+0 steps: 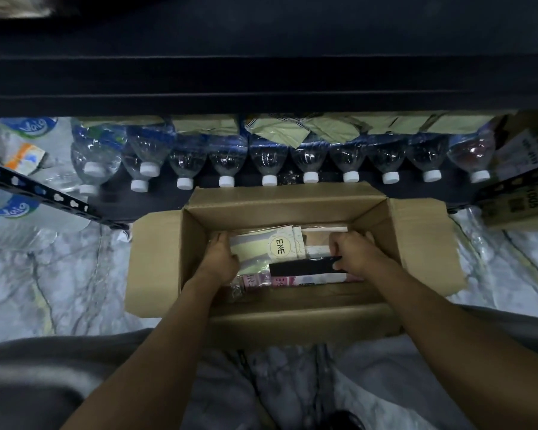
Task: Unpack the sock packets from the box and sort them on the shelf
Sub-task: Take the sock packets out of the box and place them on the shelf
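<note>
Two bare forearms reach away from the camera, from 6 o'clock toward 12, down into an open cardboard box [196, 243] standing on a marbled floor [59, 274]. All four flaps of the box are folded outward.

Inside the box lie the sock packets, flat in clear wrap. On top is a pale striped packet [261, 246] with a round label reading ENE, its long axis running from 9 o'clock to 3 o'clock, across the line of the arms. Beside it, toward 3 o'clock, lies a black packet [305, 266], also lying crosswise. Under both, at the 6 o'clock edge of the pile, pink packets [292, 280] show.

The left hand [221, 259] sits at the 9 o'clock end of the pale striped packet; its fingers curl down over that end, apparently gripping it, though the fingertips are hidden beneath. The right hand [354, 252] sits at the 3 o'clock side, its fingers closed together on the right end of the black packet. So the packets lie between the two hands, each hand at one end, with the left nearer the striped packet and the right nearer the black one. Judging from this, the coming lift goes straight up out of the box, and the packets' width must clear the box walls.

Farther off, toward 12 o'clock, a row of water bottles [267, 162] lies on a low shelf [199, 197], caps pointing toward the box. Above them a dark shelf edge [261, 85] spans the view; where the packets will go cannot be seen.
</note>
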Demonstrator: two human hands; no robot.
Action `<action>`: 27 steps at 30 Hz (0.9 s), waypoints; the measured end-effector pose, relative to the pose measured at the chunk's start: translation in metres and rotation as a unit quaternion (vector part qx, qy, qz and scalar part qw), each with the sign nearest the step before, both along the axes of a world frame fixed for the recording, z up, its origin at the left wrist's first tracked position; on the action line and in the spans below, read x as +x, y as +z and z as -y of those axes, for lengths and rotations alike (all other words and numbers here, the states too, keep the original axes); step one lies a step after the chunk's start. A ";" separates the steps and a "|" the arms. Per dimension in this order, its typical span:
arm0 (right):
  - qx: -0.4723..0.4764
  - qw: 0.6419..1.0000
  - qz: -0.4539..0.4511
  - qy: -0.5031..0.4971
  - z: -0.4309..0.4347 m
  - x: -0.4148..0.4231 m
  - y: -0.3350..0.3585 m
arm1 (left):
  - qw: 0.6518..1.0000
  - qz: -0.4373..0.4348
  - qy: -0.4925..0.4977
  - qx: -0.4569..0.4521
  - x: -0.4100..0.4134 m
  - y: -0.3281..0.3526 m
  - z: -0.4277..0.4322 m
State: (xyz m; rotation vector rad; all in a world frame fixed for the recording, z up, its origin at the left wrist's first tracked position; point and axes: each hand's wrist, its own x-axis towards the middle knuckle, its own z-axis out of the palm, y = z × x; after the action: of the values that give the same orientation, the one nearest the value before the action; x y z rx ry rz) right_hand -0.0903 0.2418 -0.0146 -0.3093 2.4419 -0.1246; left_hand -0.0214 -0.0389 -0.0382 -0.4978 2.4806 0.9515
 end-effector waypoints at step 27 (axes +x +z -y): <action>-0.087 0.995 -0.003 0.043 0.051 0.008 0.014 | 0.997 -0.060 0.038 0.043 0.004 0.045 0.007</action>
State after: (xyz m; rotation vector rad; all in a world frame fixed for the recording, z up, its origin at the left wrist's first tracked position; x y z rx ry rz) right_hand -0.0820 0.1904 -0.0001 -0.4924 2.4242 -0.2987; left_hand -0.0178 -0.0457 0.0069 -0.5242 2.5295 1.1428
